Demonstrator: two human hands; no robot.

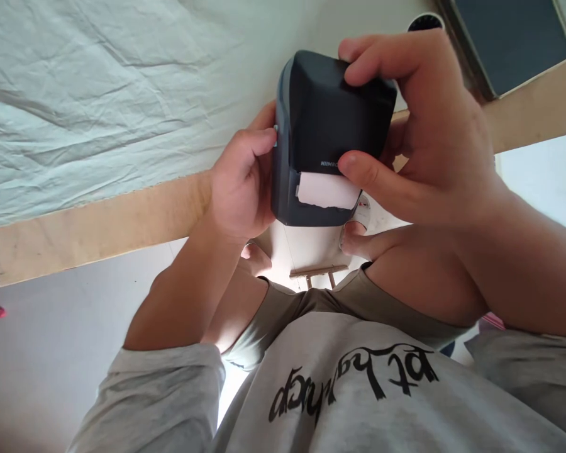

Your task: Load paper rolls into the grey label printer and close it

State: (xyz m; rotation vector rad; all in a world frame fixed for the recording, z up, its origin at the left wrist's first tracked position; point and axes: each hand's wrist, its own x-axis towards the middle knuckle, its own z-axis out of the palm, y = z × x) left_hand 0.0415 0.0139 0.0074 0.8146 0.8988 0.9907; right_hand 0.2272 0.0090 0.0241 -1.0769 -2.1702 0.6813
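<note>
Both hands hold a black label printer [334,113] in the air, just past the near edge of the table. A strip of white label paper [327,190] with a ragged edge sticks out of its slot. My left hand [245,170] grips the printer's left side, its thumb beside a small light-blue button [275,135]. My right hand [434,119] is wrapped round the right side, with its thumb on the front by the lettering and fingers over the top far corner. Fingers behind the printer are hidden.
A wrinkled pale cloth [99,94] covers the left of the table, whose wooden edge [99,220] runs across. A dark flat device with a light rim [514,44] lies at the far right, next to a round black-topped object [425,22]. My legs are below.
</note>
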